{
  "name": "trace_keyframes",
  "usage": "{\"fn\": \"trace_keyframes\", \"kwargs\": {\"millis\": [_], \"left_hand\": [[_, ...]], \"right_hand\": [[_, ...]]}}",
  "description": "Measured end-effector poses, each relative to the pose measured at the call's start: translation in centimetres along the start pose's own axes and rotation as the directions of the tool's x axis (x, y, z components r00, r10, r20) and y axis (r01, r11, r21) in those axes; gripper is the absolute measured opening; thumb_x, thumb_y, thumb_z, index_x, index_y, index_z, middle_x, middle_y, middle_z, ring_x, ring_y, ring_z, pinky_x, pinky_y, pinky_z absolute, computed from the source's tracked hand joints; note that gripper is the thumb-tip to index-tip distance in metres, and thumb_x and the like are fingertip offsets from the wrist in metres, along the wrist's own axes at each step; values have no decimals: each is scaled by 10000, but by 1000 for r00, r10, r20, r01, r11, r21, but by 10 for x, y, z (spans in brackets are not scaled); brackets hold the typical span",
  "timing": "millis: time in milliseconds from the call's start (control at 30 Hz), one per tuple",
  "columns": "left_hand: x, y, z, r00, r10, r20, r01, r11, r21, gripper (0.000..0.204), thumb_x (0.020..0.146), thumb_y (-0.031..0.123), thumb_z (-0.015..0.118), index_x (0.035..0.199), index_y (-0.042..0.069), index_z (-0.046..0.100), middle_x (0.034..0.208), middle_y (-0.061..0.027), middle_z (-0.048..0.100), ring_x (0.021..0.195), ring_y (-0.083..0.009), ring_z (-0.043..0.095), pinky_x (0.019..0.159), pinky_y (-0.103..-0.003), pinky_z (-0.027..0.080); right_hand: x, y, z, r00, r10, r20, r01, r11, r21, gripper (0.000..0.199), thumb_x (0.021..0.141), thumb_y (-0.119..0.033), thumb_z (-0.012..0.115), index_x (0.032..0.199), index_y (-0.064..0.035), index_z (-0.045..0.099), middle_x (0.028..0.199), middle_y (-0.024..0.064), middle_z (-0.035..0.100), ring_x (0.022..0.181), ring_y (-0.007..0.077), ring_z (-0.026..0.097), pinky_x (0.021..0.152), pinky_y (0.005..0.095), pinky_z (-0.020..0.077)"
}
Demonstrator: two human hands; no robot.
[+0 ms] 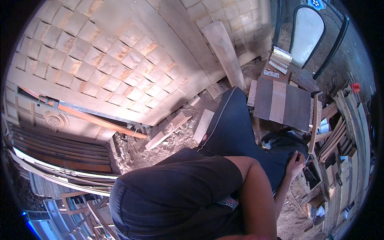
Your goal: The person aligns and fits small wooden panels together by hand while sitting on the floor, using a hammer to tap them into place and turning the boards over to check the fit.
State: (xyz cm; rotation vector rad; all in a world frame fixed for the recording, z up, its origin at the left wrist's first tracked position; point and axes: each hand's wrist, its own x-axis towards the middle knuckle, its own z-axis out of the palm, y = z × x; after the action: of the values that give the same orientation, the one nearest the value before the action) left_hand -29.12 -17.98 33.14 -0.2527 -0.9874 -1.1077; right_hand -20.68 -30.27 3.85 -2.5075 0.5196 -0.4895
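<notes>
My right hand (295, 163) rests at my right knee, over the dark trousers (276, 160). Its fingers are curled together, and whatever they hold, if anything, is too small to make out. Just beyond it a narrow curved wooden strip (315, 124) stands close to the knee. My bent left arm (258, 192) crosses the lower middle, its forearm running out at the bottom edge, so the left hand is out of sight. In front of my legs lies a low dark board with a pale middle plank (277, 102).
A large panel with a woven-block pattern (116, 68) leans at the far left, a plank (224, 52) against it. Wood offcuts (170, 130) lie on the shavings-covered floor. Stacked strips (340, 136) fill the right side. A black-framed chair (308, 34) stands far right.
</notes>
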Motion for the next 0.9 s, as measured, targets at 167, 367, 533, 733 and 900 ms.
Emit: {"fn": "trace_keyframes", "kwargs": {"millis": [167,367,533,733,900], "left_hand": [[-2,1,-2,1000,8,3,-8,1000,8,325,941,295,608,1071,-3,598,930,-90,657,882,-197,643,801,-337,502],[-3,-2,-5,1000,9,3,-9,1000,15,320,931,288,626,1062,-3,605,928,-90,661,877,-194,645,790,-334,506],[-2,-3,-8,1000,7,4,-7,1000,19,316,922,282,640,1056,-2,611,927,-91,663,873,-191,646,781,-332,508],[-3,-6,-10,1000,11,7,-11,1000,22,311,911,276,657,1047,-2,618,925,-91,667,869,-187,648,771,-330,511],[-3,-7,-11,1000,6,13,-7,1000,23,308,902,270,671,1041,-1,623,923,-92,670,865,-184,650,762,-328,514]], "right_hand": [[0,-3,0,1000,-19,-24,19,1000,10,193,910,-166,639,873,23,635,806,191,629,735,367,602,672,458,462],[1,-12,-4,1000,15,2,-15,1000,7,202,916,-165,631,871,31,630,807,190,628,743,367,605,677,458,462],[1,-10,-3,1000,15,6,-15,1000,-2,208,923,-171,624,870,30,629,809,189,628,743,371,605,676,461,462],[0,-8,-2,1000,-6,-1,6,1000,-19,224,930,-190,621,880,28,632,820,189,632,756,375,607,687,467,462],[0,-7,-1,1000,-10,-10,10,999,-48,225,928,-199,627,888,22,640,839,188,638,774,377,611,696,471,464]]}}
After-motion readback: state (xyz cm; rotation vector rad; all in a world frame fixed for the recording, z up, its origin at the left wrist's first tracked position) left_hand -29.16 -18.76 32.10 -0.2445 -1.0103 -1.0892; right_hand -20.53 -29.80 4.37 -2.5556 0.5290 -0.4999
